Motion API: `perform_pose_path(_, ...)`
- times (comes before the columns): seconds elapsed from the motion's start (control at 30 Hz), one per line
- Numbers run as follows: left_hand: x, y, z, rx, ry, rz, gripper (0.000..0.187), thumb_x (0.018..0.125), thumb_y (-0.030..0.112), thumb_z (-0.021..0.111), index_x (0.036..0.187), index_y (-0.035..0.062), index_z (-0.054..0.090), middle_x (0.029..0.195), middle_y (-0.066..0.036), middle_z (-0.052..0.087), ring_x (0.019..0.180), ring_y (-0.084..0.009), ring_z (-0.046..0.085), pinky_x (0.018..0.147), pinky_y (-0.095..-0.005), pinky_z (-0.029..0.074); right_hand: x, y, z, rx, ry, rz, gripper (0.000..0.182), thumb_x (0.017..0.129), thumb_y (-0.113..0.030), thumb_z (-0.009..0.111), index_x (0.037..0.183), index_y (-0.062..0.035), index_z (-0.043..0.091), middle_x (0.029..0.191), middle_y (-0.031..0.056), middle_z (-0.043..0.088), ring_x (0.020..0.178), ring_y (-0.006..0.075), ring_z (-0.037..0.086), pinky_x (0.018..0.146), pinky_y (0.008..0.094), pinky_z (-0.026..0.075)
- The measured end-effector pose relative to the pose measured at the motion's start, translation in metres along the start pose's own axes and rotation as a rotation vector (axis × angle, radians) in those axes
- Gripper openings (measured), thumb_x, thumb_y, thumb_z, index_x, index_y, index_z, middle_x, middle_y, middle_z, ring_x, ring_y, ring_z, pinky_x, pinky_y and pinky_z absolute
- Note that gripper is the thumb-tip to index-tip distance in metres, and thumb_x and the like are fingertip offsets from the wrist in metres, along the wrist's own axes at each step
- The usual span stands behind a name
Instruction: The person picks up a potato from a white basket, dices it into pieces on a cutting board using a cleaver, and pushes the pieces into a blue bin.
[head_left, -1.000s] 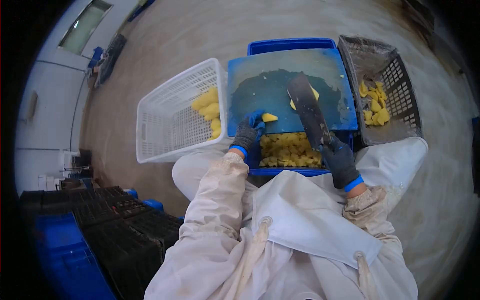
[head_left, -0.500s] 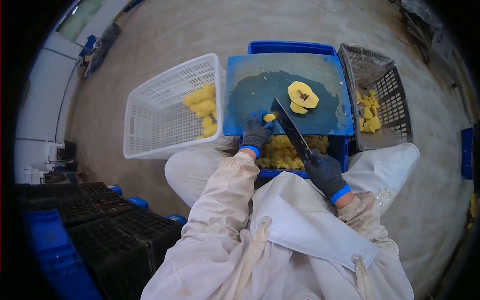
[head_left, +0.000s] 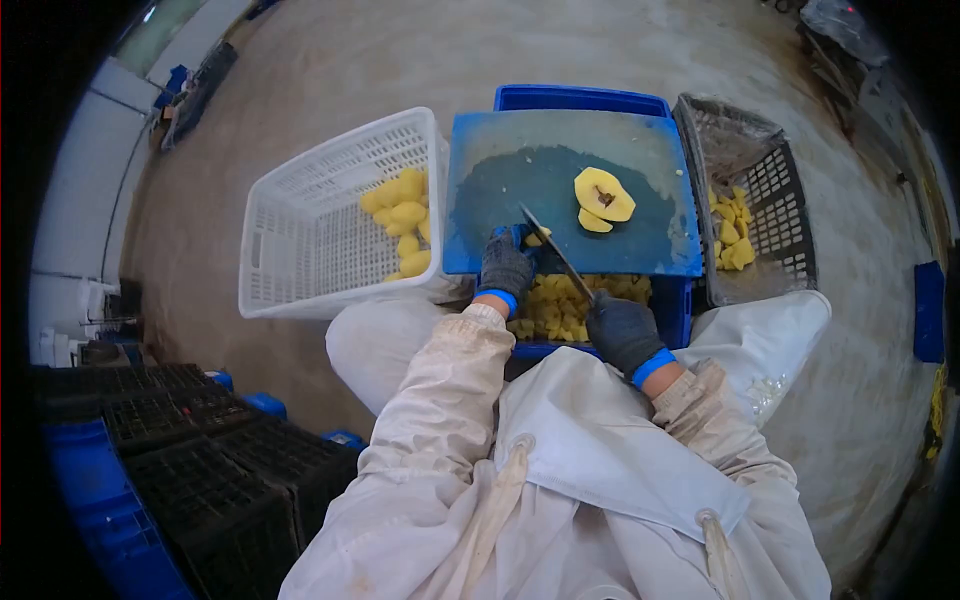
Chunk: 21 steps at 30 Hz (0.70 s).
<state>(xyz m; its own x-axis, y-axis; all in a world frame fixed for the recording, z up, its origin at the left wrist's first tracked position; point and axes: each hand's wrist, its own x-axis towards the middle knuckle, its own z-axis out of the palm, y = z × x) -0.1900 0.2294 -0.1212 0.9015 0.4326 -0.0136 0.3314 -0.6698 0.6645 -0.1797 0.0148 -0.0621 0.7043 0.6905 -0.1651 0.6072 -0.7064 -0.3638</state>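
Observation:
My right hand (head_left: 622,330), in a dark grey glove, grips the handle of a knife (head_left: 556,250). The blade slants up and left over the near edge of a blue cutting board (head_left: 630,135). My left hand (head_left: 507,264), gloved with blue fingertips, holds a small piece of peeled potato (head_left: 538,237) on the board, right beside the blade. Farther right on the board lie a large cut potato (head_left: 604,194) with a dark hollow in its middle and a potato slice (head_left: 594,221) touching its lower edge.
Under the board, a blue bin (head_left: 676,310) holds potato chunks (head_left: 560,310). At the left, a white crate (head_left: 300,215) contains whole peeled potatoes (head_left: 408,213). A lined dark crate (head_left: 785,205) with potato pieces (head_left: 735,235) stands at the right. Black crates (head_left: 220,480) are stacked lower left.
The knife has shifted left to the small potato piece, its blade now seen nearly edge-on. My right hand has moved left with it. My left hand stays almost in place.

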Motion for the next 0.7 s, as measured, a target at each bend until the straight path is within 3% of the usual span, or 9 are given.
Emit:
perform_pose_path(0.13, 0.015, 0.008, 0.005, 0.188, 0.019, 0.068, 0.048, 0.070, 0.021, 0.068, 0.114, 0.0084, 0.055, 0.111, -0.018, 0.052, 0.105, -0.0363, 0.051, 0.090, -0.0433, 0.042, -0.030, 0.011, -0.023, 0.246, 0.128, 0.141, 0.022, 0.085, -0.028, 0.049, 0.087, -0.0067, 0.057, 0.067, 0.0178, 0.060, 0.067, 0.0352, 0.061, 0.058, 0.0448, 0.047)
perform_pose_path(0.23, 0.016, 0.034, -0.004, 0.410, -0.220, 0.134, 0.047, 0.071, 0.030, 0.068, 0.112, 0.0098, 0.057, 0.116, -0.020, 0.051, 0.109, -0.0374, 0.047, 0.093, -0.0423, 0.040, -0.052, 0.035, -0.030, 0.431, 0.246, 0.220, 0.019, 0.083, -0.025, 0.054, 0.090, -0.0072, 0.058, 0.067, 0.0196, 0.059, 0.067, 0.0373, 0.059, 0.058, 0.0458, 0.046)
perform_pose_path(0.3, 0.010, 0.045, 0.000, 0.330, -0.437, 0.315, 0.050, 0.073, 0.039, 0.067, 0.110, 0.0075, 0.057, 0.111, -0.019, 0.056, 0.106, -0.0366, 0.051, 0.090, -0.0419, 0.042, -0.057, 0.058, -0.021, 0.546, 0.303, 0.237, 0.018, 0.083, -0.020, 0.057, 0.094, -0.0058, 0.059, 0.062, 0.0154, 0.059, 0.057, 0.0301, 0.060, 0.051, 0.0405, 0.045)
perform_pose_path(0.33, 0.014, 0.049, 0.004, 0.337, -0.442, 0.321, 0.050, 0.073, 0.039, 0.067, 0.110, 0.0075, 0.057, 0.111, -0.019, 0.056, 0.106, -0.0366, 0.051, 0.090, -0.0419, 0.042, -0.058, 0.063, -0.022, 0.770, 0.291, 0.364, 0.017, 0.084, -0.019, 0.056, 0.095, -0.0050, 0.058, 0.061, 0.0117, 0.057, 0.052, 0.0238, 0.058, 0.048, 0.0365, 0.043)
perform_pose_path(0.4, 0.024, 0.057, 0.012, 0.147, -0.372, 0.032, 0.049, 0.075, 0.044, 0.065, 0.103, 0.0041, 0.059, 0.102, -0.020, 0.060, 0.097, -0.0359, 0.057, 0.084, -0.0419, 0.045, -0.058, 0.065, -0.028, 1.113, 0.317, 0.498, 0.017, 0.086, -0.014, 0.055, 0.098, -0.0030, 0.057, 0.057, 0.0029, 0.052, 0.045, 0.0092, 0.049, 0.041, 0.0266, 0.038)
perform_pose_path(0.43, 0.031, 0.061, 0.017, 0.151, -0.377, 0.035, 0.049, 0.075, 0.044, 0.065, 0.103, 0.0041, 0.059, 0.102, -0.020, 0.060, 0.097, -0.0359, 0.057, 0.084, -0.0419, 0.045, -0.057, 0.067, -0.028, 1.117, 0.320, 0.503, 0.017, 0.086, -0.014, 0.055, 0.098, -0.0030, 0.057, 0.057, 0.0029, 0.052, 0.045, 0.0092, 0.049, 0.041, 0.0266, 0.038)
perform_pose_path(0.5, 0.049, 0.069, 0.031, 0.042, -0.113, 0.029, 0.048, 0.075, 0.045, 0.066, 0.096, 0.0019, 0.061, 0.095, -0.021, 0.062, 0.089, -0.0361, 0.060, 0.079, -0.0422, 0.047, -0.056, 0.073, -0.025, 1.183, 0.363, 0.458, 0.018, 0.085, -0.014, 0.055, 0.100, -0.0036, 0.057, 0.055, 0.0032, 0.051, 0.043, 0.0105, 0.048, 0.041, 0.0275, 0.038)
perform_pose_path(0.63, 0.055, 0.061, 0.047, 0.089, -0.062, 0.029, 0.040, 0.076, 0.037, 0.065, 0.094, 0.0018, 0.062, 0.093, -0.021, 0.059, 0.087, -0.0371, 0.057, 0.076, -0.0440, 0.046, -0.055, 0.076, -0.022, 1.177, 0.326, 0.542, 0.017, 0.086, -0.014, 0.053, 0.098, -0.0035, 0.057, 0.054, 0.0045, 0.051, 0.044, 0.0116, 0.049, 0.041, 0.0287, 0.039)
perform_pose_path(0.7, 0.040, 0.052, 0.046, 0.155, -0.073, 0.087, 0.034, 0.077, 0.032, 0.064, 0.096, 0.0032, 0.061, 0.093, -0.020, 0.058, 0.086, -0.0367, 0.056, 0.076, -0.0446, 0.045, -0.058, 0.075, -0.025, 0.993, 0.275, 0.453, 0.016, 0.085, -0.015, 0.053, 0.095, -0.0037, 0.058, 0.057, 0.0106, 0.055, 0.048, 0.0205, 0.055, 0.045, 0.0339, 0.042)
